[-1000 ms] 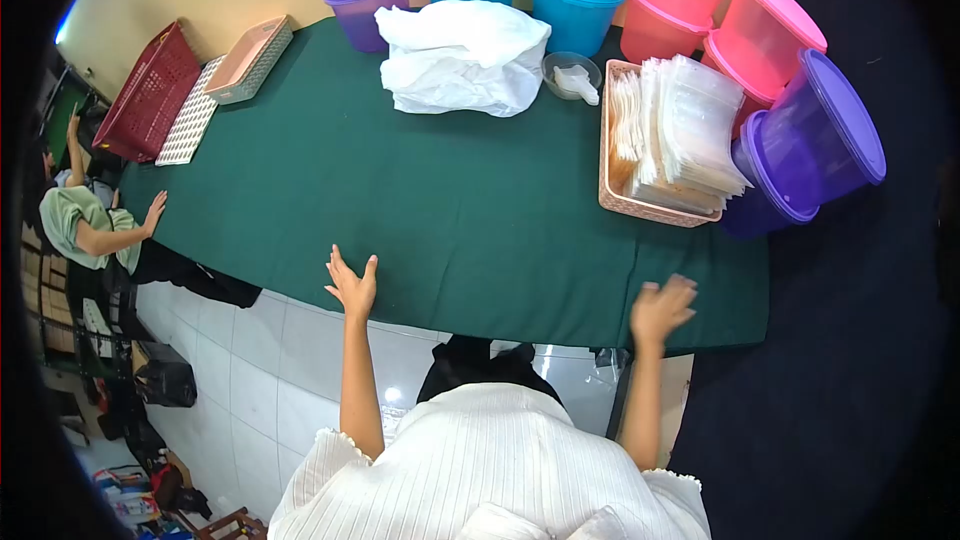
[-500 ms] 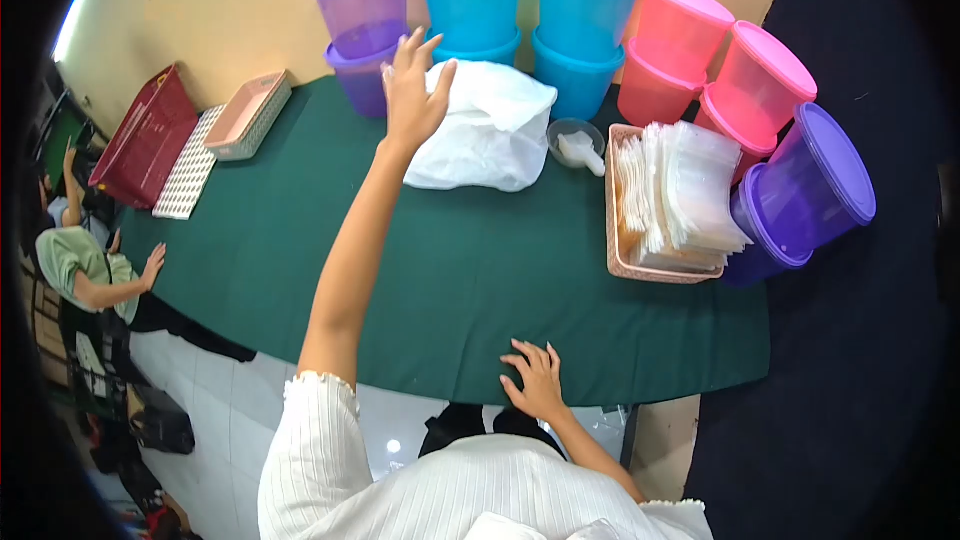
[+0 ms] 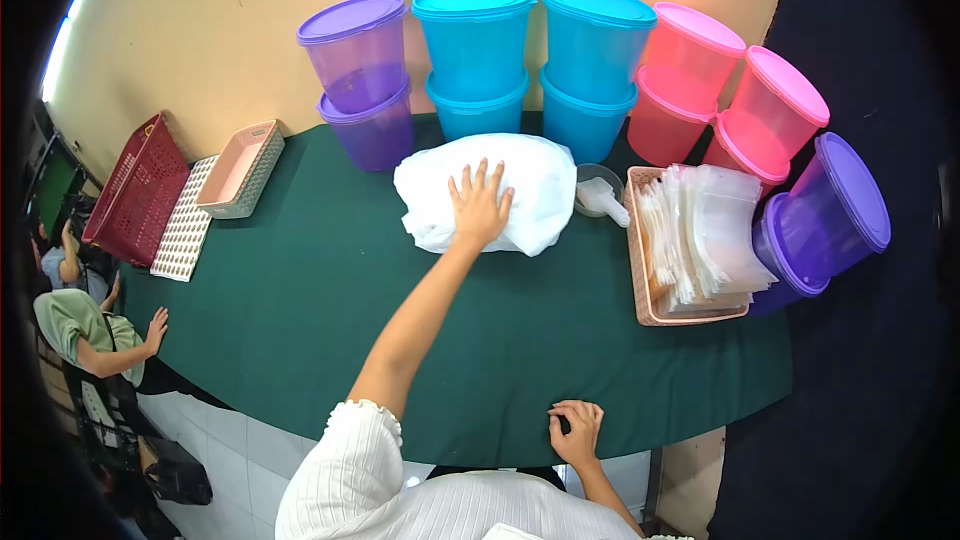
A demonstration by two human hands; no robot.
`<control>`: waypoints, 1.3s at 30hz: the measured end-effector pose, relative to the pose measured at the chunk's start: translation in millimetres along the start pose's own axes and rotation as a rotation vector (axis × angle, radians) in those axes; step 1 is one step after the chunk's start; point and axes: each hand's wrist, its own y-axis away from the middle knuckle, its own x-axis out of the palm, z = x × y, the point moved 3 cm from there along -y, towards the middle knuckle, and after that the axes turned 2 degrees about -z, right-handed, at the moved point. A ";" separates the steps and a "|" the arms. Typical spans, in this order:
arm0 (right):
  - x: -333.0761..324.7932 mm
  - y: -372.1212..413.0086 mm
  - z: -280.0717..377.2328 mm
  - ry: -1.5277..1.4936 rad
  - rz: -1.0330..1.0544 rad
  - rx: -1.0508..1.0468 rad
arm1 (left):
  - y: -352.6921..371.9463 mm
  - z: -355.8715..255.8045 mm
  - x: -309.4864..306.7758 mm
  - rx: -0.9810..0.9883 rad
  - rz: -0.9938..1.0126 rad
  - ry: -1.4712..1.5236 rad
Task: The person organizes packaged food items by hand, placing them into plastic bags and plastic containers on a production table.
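Note:
My left hand (image 3: 478,205) lies flat with fingers spread on a large white plastic bag (image 3: 535,180) that bulges at the back middle of the green table (image 3: 300,310). My right hand (image 3: 576,432) rests at the table's near edge, fingers curled loosely, holding nothing. A small clear bowl with a white scoop (image 3: 600,196) stands just right of the bag. Further right is a pink basket (image 3: 645,285) packed with clear plastic pouches (image 3: 705,235).
Stacked lidded tubs line the wall: purple (image 3: 362,75), blue (image 3: 530,50), pink (image 3: 730,90), and purple again (image 3: 830,215) at right. A pink tray (image 3: 238,168), a white grid panel (image 3: 185,230) and a red basket (image 3: 135,190) sit at left. Another person (image 3: 85,340) touches the table's left edge.
My left hand came down from above the bag's far-left side onto the top of the bag. My right hand shifted slightly right along the near edge and curled. The view tilted up.

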 end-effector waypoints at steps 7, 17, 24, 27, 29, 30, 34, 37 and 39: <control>3.2 -1.1 -0.6 0.058 -0.010 -0.008 | 7.3 1.4 2.2 0.005 -0.003 0.006; 1.8 -2.1 0.0 0.052 -0.002 0.013 | 7.2 2.4 10.9 -0.009 -0.010 0.000; 1.5 -3.0 -0.1 0.051 0.003 0.017 | 6.8 2.7 11.6 -0.011 -0.015 -0.002; 1.2 -4.6 2.0 0.042 -0.009 0.015 | 7.0 2.8 13.3 -0.009 -0.027 -0.004; 1.0 -4.4 2.0 0.036 -0.020 0.007 | 7.2 3.0 14.2 -0.010 -0.034 -0.006; 1.4 -4.3 1.3 0.038 -0.022 0.005 | 6.9 3.4 14.6 -0.020 -0.011 0.003; 1.1 -4.4 0.5 0.031 -0.022 0.003 | 12.5 -1.0 6.0 -0.003 -0.179 -0.140; 0.7 -4.5 -0.6 0.039 -0.017 0.010 | 31.6 16.7 21.0 -0.378 -0.638 0.223; 2.1 -3.1 -1.3 0.044 -0.024 0.013 | 57.1 54.2 84.8 -0.946 -0.501 0.502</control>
